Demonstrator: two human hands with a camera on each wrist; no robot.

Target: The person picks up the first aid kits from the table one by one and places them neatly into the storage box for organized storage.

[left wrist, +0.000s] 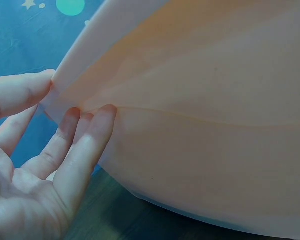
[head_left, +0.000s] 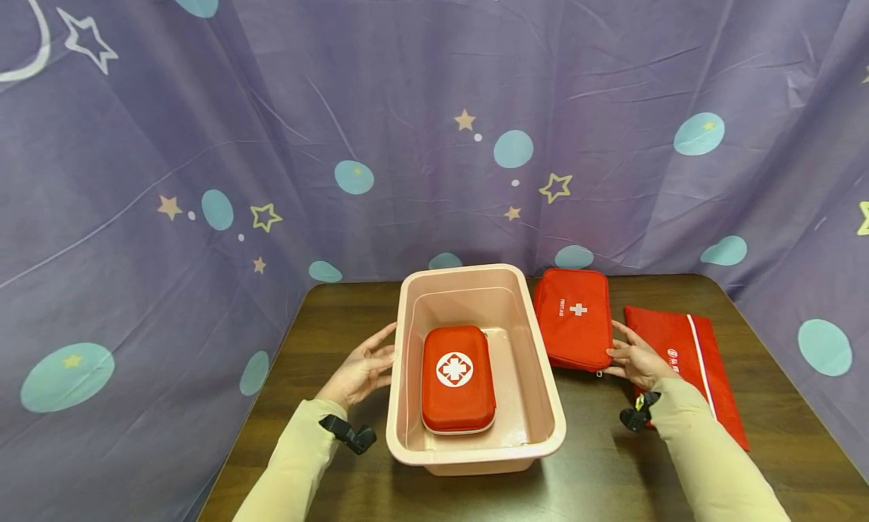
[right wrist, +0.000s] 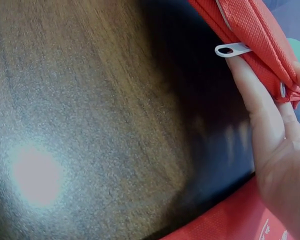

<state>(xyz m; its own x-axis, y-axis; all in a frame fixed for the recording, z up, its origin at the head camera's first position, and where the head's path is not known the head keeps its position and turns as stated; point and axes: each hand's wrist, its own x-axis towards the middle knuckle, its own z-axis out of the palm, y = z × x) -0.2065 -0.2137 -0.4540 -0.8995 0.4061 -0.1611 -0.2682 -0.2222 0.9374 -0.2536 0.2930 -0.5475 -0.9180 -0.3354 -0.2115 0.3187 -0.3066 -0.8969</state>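
Observation:
In the middle of the head view stands a pale pink plastic bin [head_left: 546, 401]. Inside it lies a red hard-shell first aid case [head_left: 458, 409] with a white cross emblem. My left hand [head_left: 363, 373] is at the bin's left side, its spread fingertips [left wrist: 107, 112] touching the outer wall near the rim. To the right of the bin, my right hand [head_left: 638, 360] grips the lower right corner of a red first aid pouch [head_left: 573, 330] with a small white cross. The pouch's white zipper pull [right wrist: 232, 49] sticks out beside one of my fingers.
A flat red bag [head_left: 720, 371] with a white stripe lies on the dark wood table [head_left: 339, 311] at the right, partly under my right forearm. A purple curtain [head_left: 421, 220] with stars and ovals hangs behind the table and along its sides.

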